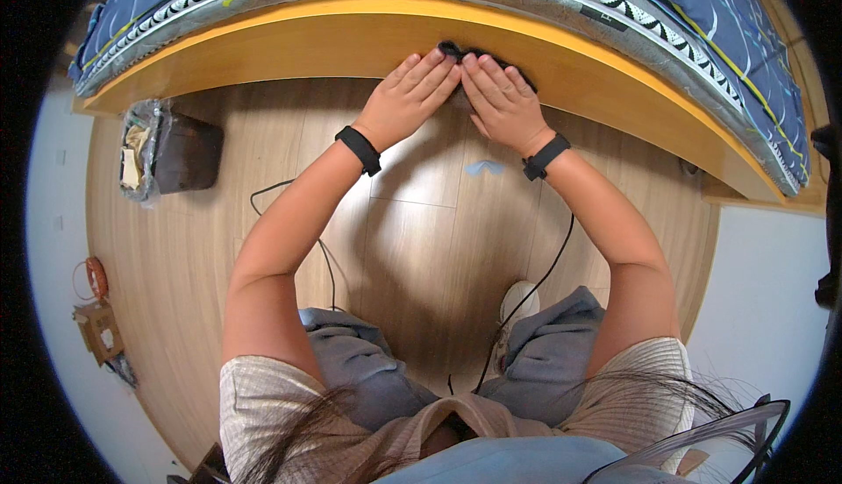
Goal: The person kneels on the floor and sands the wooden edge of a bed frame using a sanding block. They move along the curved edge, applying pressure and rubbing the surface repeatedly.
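Both of my hands lie flat against the light wooden side board (289, 39) of a bed, arms stretched forward. Under them is a dark, soft-looking piece, perhaps a cloth (451, 48); only its edges show, above the fingertips and past the right fingers. My left hand (402, 103) has its fingers straight and angled up to the right. My right hand (504, 107) mirrors it, fingers extended up to the left and pressing the dark piece to the board. The fingertips of the two hands nearly meet. A black band circles each wrist.
A mattress with blue patterned bedding (737, 19) lies above the board. At left stands a dark waste bin (189, 153) with a clear liner. A black cable (553, 265) crosses the wooden floor (412, 230) around my legs. A small light-blue scrap (484, 167) lies below my right hand.
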Action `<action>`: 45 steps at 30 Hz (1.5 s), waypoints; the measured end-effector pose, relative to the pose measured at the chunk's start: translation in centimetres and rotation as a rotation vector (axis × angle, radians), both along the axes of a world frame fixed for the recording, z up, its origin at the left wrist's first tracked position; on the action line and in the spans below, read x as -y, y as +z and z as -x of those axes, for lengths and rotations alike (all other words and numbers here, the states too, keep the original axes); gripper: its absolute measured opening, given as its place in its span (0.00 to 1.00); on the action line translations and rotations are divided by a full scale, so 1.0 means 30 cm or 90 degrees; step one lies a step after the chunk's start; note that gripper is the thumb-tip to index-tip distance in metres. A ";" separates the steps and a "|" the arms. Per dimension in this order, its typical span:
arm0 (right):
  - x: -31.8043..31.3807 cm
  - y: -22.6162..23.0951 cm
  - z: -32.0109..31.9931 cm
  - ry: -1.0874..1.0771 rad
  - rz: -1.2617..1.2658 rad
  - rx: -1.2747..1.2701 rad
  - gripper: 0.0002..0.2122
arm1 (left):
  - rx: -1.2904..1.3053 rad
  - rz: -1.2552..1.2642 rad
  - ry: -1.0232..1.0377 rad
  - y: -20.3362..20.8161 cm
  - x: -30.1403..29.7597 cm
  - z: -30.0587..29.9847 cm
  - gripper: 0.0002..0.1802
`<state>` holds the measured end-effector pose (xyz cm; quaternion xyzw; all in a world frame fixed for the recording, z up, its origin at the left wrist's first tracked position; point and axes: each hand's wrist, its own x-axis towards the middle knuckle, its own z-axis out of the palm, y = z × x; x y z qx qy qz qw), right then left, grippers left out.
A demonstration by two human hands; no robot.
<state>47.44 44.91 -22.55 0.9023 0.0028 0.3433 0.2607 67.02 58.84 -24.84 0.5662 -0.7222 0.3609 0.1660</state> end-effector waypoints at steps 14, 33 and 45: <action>0.000 -0.100 0.011 -0.003 -0.019 -0.033 0.23 | -0.024 -0.071 -0.022 -0.080 -0.018 -0.005 0.31; -0.065 0.086 -0.092 -0.017 -0.037 -0.042 0.28 | 0.032 -0.056 0.096 0.113 -0.095 -0.074 0.33; -0.134 0.214 -0.222 -0.055 -0.052 0.076 0.26 | -0.041 0.044 0.120 0.260 -0.105 -0.115 0.36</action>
